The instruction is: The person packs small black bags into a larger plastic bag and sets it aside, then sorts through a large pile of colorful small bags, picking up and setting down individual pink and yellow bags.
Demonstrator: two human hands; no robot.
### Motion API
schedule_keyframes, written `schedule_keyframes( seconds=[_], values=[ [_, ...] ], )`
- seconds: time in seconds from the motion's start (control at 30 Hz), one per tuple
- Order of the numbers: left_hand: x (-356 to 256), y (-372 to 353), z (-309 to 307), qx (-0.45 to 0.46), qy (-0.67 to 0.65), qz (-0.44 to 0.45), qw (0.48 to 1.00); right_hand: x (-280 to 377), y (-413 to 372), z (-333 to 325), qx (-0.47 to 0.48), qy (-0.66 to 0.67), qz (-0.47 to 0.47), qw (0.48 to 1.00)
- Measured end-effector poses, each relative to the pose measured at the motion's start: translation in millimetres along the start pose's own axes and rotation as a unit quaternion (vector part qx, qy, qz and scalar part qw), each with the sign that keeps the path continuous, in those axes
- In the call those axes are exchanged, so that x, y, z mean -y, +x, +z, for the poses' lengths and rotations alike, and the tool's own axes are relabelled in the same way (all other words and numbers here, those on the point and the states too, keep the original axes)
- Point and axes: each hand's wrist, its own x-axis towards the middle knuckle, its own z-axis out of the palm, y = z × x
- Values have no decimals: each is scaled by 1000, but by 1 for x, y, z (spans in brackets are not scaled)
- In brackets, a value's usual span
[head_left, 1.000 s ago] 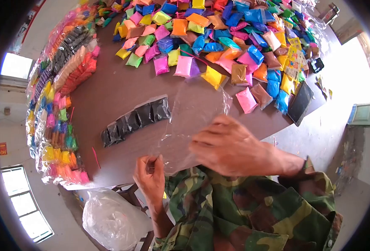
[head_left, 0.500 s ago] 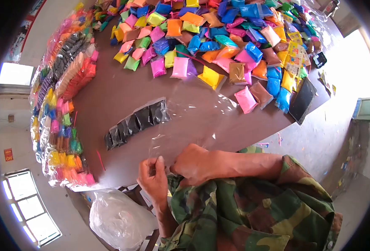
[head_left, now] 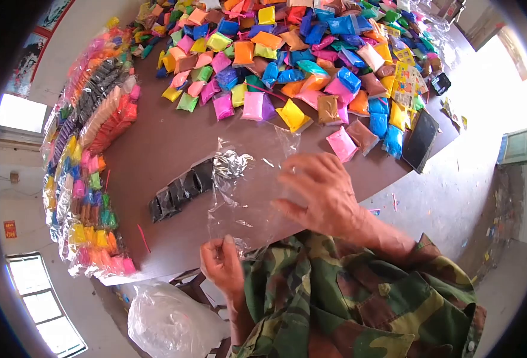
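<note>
A clear plastic bag [head_left: 239, 206] lies wrinkled and shiny on the brown table. Its near edge is pinched between the thumb and fingers of my left hand [head_left: 222, 262], at the table's front edge. My right hand [head_left: 323, 194] is over the right side of the bag, slightly blurred, with thumb and fingers apart and nothing in its grasp. Left of the bag, a row of black packets [head_left: 183, 190] lies side by side, and the film overlaps its right end.
A large heap of colourful packets [head_left: 266, 53] covers the far side of the table [head_left: 150, 137]. Bagged rows of packets [head_left: 90, 173] line the left edge. A dark flat object [head_left: 421, 142] lies at right. A white plastic sack [head_left: 174, 319] stands below the front edge.
My right hand has moved up and right, away from my left hand, and its fingers have spread. The clear film now overlaps the right end of the black row. My left hand stays pinched.
</note>
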Motion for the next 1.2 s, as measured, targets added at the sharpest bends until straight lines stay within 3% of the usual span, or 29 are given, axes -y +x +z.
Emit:
schedule_keyframes(
  seconds=[0.13,0.3,0.57,0.8,0.9,0.97,1.03,1.13,1.2],
  values=[
    [-2,-6,-11,53,91,54,993,-19,5,13,-87,-24,82,993],
    [-18,14,-32,105,160,217,957,-40,38,-5,11,70,111,991],
    [-71,52,-54,196,150,285,926,12,66,-83,117,-78,-134,981],
    [-98,99,-22,240,147,344,896,7,41,-94,260,-84,-45,961],
    [-107,124,4,258,116,300,911,2,32,-98,244,-108,-17,964],
    [-116,131,22,279,87,270,917,-6,26,-96,135,-73,-36,988],
    [-124,141,32,314,97,244,912,-5,19,-102,106,-37,37,993],
    [-108,176,45,380,-39,202,902,-7,11,-110,78,-5,110,991],
    [-89,199,48,365,-84,117,920,-7,7,-112,65,-17,126,990]
  ],
)
